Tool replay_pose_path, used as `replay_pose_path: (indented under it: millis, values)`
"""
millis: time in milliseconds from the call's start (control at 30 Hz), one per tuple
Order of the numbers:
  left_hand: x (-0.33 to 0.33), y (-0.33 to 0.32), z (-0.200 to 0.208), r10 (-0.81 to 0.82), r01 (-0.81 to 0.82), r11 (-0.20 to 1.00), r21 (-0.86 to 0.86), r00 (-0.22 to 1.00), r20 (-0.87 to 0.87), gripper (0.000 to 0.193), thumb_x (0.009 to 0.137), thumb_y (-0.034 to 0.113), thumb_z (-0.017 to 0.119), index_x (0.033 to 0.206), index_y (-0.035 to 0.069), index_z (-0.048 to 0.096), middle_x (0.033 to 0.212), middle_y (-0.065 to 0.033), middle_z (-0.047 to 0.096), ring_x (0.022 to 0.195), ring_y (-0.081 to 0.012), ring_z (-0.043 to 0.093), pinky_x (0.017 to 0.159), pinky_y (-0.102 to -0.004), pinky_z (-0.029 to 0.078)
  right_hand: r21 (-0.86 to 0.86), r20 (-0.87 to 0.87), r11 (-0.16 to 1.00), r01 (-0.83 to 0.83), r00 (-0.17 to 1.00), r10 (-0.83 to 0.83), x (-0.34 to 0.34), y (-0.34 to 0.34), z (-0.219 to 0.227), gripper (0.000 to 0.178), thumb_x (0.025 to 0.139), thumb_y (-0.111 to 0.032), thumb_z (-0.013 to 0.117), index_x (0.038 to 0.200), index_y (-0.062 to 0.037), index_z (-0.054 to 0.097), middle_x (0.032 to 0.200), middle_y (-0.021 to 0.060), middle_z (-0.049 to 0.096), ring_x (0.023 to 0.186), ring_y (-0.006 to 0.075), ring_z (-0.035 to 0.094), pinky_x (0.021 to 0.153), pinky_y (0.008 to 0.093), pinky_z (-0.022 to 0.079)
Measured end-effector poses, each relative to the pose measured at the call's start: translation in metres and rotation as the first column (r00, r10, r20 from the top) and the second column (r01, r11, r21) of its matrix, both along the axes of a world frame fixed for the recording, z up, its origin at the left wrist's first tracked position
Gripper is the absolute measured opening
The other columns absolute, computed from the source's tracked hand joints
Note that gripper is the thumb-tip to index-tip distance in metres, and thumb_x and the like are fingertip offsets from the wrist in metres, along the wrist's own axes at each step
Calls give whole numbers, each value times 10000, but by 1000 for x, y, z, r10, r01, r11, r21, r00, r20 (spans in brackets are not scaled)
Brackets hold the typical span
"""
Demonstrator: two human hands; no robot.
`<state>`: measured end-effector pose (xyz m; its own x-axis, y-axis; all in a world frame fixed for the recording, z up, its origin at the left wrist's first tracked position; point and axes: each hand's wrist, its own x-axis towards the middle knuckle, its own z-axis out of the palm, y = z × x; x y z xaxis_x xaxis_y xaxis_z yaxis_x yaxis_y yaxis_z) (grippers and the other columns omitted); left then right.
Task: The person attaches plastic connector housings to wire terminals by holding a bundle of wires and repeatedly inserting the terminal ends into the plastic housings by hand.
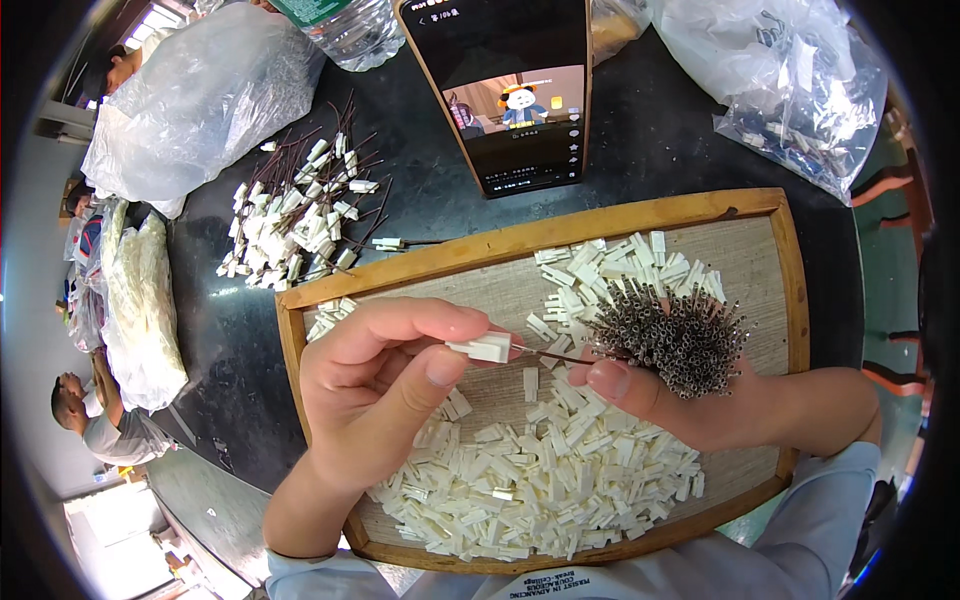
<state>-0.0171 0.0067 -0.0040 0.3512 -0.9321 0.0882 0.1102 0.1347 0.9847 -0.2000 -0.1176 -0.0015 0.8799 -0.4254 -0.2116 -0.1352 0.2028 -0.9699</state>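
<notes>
Over the wooden tray point(540, 237), my left hand point(365, 390) pinches a small white plastic connector housing point(484, 347) between thumb and forefinger. My right hand point(715, 412) grips a thick bundle of wires point(668, 335), their many metal terminal ends fanned upward. From that hand one dark wire point(560, 357) sticks out toward the left, held at the thumb. Its tip meets the housing's right end; how far it is inserted I cannot tell. Loose white housings point(540, 480) are heaped in the tray below both hands, with another cluster point(610, 270) behind the bundle.
Beyond the tray's left corner lies a pile of housings with wires attached point(300, 220). A phone point(510, 120) stands upright behind the tray. Plastic bags point(210, 100) and a bottle point(355, 35) sit farther back, with another bag point(790, 70) at right. People point(110, 430) are at left.
</notes>
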Motion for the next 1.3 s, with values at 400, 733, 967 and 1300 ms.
replay_pose_path:
  millis: [400, 733, 967, 1300]
  values:
    - [-4, 0, 9, -250, 237, 968, 81, 894, 373, 193, 737, -43, 619, 930, -41, 615, 915, -149, 643, 835, -230, 636, 715, -273, 505, 14, 30, 999, -52, 998, 52, -2, -3, -10, 169, 785, 1, 618, 953, 16, 596, 881, 62, 643, 812, 78, 590, 696, 203, 476]
    - [-6, -3, 16, -67, 167, 985, -41, 590, 804, 168, 706, 15, 638, 862, -35, 602, 788, -128, 639, 719, -225, 617, 645, -285, 475, -43, 122, 997, -68, 990, 73, 1, 2, -10, 205, 788, -6, 616, 988, 20, 577, 938, 81, 633, 865, 79, 576, 723, 212, 471]
    - [42, -10, 30, 348, -429, 822, -374, -141, 927, 222, 761, 29, 597, 978, 1, 562, 950, -131, 576, 902, -244, 545, 795, -304, 412, 204, -70, 978, 55, 997, -42, -1, -1, -1, 198, 851, -107, 568, 1011, 8, 550, 820, 21, 594, 737, 51, 529, 623, 214, 447]
    - [-8, -15, 3, -255, 197, 951, 237, 71, 964, 323, 644, 116, 591, 955, 31, 568, 877, -60, 537, 849, -190, 542, 680, -301, 428, 259, -62, 965, 48, 998, -33, 0, -1, 3, 181, 861, -90, 544, 1015, 4, 555, 881, 27, 598, 792, 51, 521, 680, 198, 430]
